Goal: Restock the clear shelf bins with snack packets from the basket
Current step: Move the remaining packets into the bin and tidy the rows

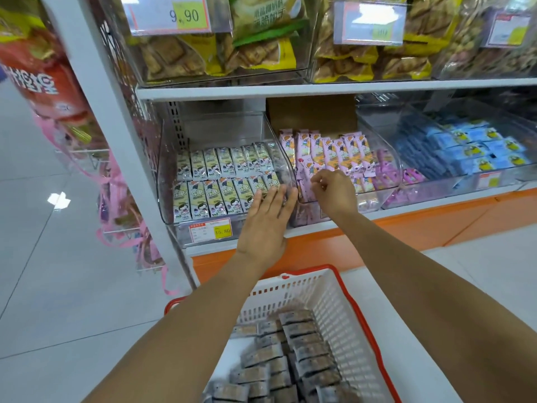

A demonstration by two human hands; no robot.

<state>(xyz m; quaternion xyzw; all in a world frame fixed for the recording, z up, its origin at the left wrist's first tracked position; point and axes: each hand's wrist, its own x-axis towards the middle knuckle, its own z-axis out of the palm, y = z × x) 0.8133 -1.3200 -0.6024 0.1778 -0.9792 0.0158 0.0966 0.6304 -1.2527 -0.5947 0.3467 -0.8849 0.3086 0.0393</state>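
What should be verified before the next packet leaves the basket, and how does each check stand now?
1. Basket stocked: ok; the red-rimmed basket holds many grey-brown packets.
2. Left hand free: ok; the left hand lies flat, fingers straight, on the cream-packet bin front.
3. Right hand free: cannot tell; the right hand has curled fingers at the pink packets, pinch unclear.
4. Room in the cream-packet bin: ok; open space above its rows.
5. Matching bin for grey-brown packets: cannot tell; bins in view hold cream, pink and blue packets.
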